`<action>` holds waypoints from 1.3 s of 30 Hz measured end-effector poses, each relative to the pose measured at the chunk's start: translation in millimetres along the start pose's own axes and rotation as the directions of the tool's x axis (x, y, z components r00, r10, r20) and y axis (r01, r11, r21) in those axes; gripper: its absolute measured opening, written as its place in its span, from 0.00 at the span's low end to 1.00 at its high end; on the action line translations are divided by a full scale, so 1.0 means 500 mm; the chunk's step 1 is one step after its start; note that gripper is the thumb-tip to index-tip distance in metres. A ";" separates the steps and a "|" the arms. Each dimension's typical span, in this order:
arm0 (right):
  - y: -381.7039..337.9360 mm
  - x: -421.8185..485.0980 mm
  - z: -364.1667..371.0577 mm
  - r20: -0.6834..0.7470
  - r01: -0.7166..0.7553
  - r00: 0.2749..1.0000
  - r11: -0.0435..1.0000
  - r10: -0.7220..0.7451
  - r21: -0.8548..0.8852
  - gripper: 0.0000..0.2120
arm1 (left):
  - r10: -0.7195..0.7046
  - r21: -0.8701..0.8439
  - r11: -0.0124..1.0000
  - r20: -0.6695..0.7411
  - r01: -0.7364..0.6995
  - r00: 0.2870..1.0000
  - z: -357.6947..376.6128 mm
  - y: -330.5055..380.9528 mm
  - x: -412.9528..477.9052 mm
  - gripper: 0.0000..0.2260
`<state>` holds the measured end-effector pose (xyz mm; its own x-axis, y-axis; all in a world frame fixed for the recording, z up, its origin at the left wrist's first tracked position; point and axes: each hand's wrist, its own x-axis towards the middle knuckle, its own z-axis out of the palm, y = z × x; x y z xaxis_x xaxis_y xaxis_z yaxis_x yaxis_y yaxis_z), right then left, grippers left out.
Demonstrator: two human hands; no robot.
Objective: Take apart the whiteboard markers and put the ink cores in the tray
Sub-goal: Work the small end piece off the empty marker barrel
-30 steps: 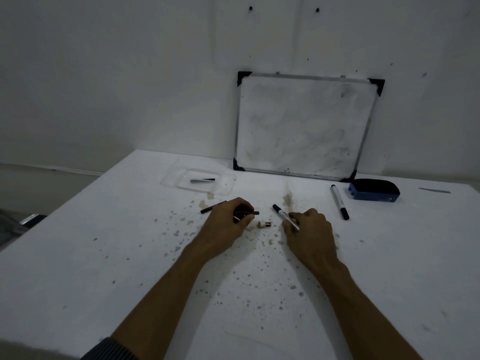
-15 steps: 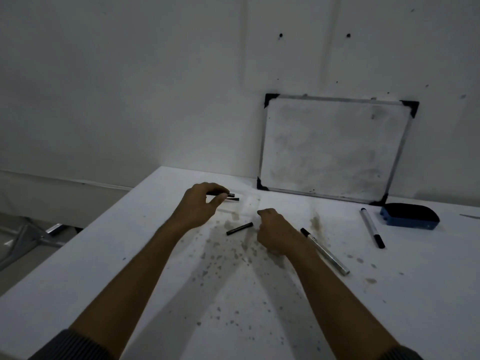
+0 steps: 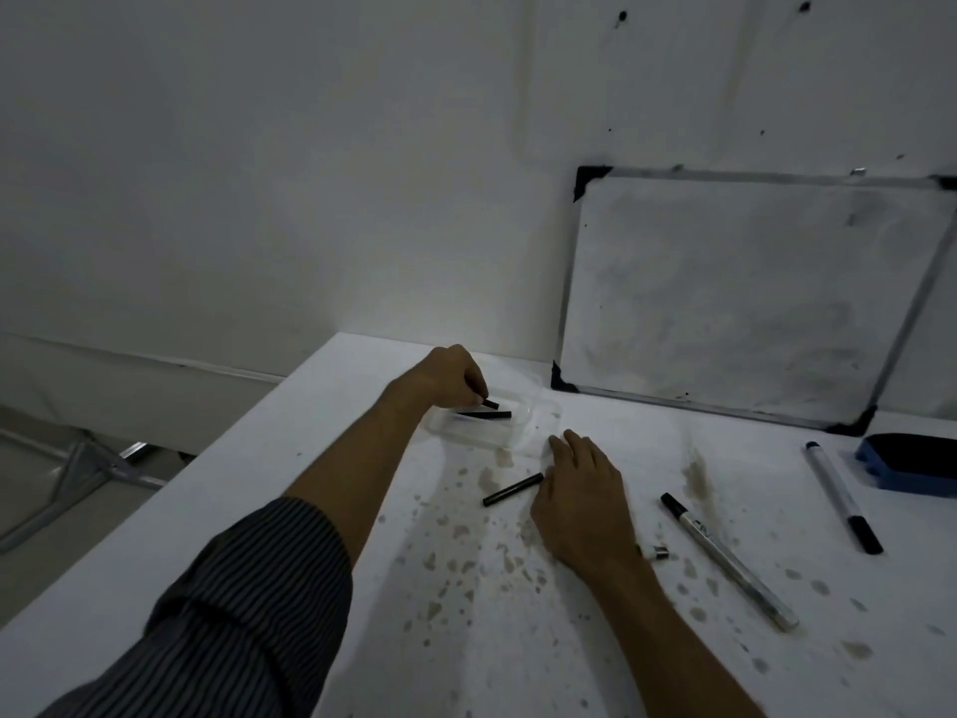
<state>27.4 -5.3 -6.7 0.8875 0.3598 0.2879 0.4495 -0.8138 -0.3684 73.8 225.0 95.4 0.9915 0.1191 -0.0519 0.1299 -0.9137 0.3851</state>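
— Since the earlier frame the left hand [image 3: 449, 378] has carried its ink core [image 3: 490, 404] out over the clear tray [image 3: 538, 413], and the right hand [image 3: 582, 497] has slid forward to lie beside the loose black piece [image 3: 512, 489] on the table [image 3: 290, 489].

— How is the left hand holding the core?

— Fingertips pinched shut on one end. The free end sticks out to the right, just above a second core [image 3: 484, 415] already lying in the tray. The held one looks roughly parallel to it, running left to right.

— And the right hand?

— Flat, palm down, fingers loosely spread, gripping nothing. The black piece lies touching or just beside its thumb side; which, one cannot tell.

— Which hand is nearer that piece?

— The right, clearly. The piece's long axis runs from lower left up to the right, its upper end pointing at the hand.

— What else is left?

— An opened marker [image 3: 725, 559] lies diagonally to the right of that hand, with a small plug [image 3: 658, 552] near the wrist. Another marker [image 3: 841, 494], apparently whole, lies further right by the blue eraser [image 3: 911, 466], below the whiteboard [image 3: 740, 303]. So the job seems partway done.
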 end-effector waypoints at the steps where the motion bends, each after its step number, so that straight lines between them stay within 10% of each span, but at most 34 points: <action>1: 0.000 0.001 -0.002 -0.004 -0.004 1.000 1.000 0.004 0.008 0.26 | 0.006 0.007 1.000 0.004 -0.006 1.000 0.000 -0.002 0.000 0.09; 13: -0.017 -0.028 -0.068 0.027 -0.030 0.999 0.892 0.020 0.450 0.19 | 0.133 -0.257 0.935 -0.384 -0.244 0.914 0.017 0.067 -0.174 0.08; 19: -0.031 -0.041 -0.084 0.105 -0.017 0.994 0.923 -0.026 0.384 0.08 | 0.044 -0.370 0.894 -0.488 -0.252 0.872 0.135 0.085 -0.300 0.09; 25: -0.024 -0.068 -0.125 0.034 -0.056 0.998 0.905 0.046 0.421 0.08 | -0.276 -0.685 0.721 -0.428 -0.109 0.860 0.192 0.136 -0.331 0.20; 31: 0.031 -0.143 -0.194 -0.090 -0.021 0.993 0.886 0.071 0.464 0.07 | -0.216 -0.913 0.384 -0.231 -0.135 0.949 0.226 0.235 -0.326 0.12; 39: 0.146 -0.208 -0.256 -0.173 -0.079 0.974 0.937 0.145 0.339 0.12 | -0.117 -0.871 0.464 -0.240 -0.161 0.964 0.267 0.306 -0.312 0.12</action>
<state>-45.3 -160.6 49.6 0.9121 0.1533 0.3802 0.3854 -0.6366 -0.6680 -61.0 14.8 39.3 0.9406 0.3150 0.1265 -0.0982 -0.1042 0.9897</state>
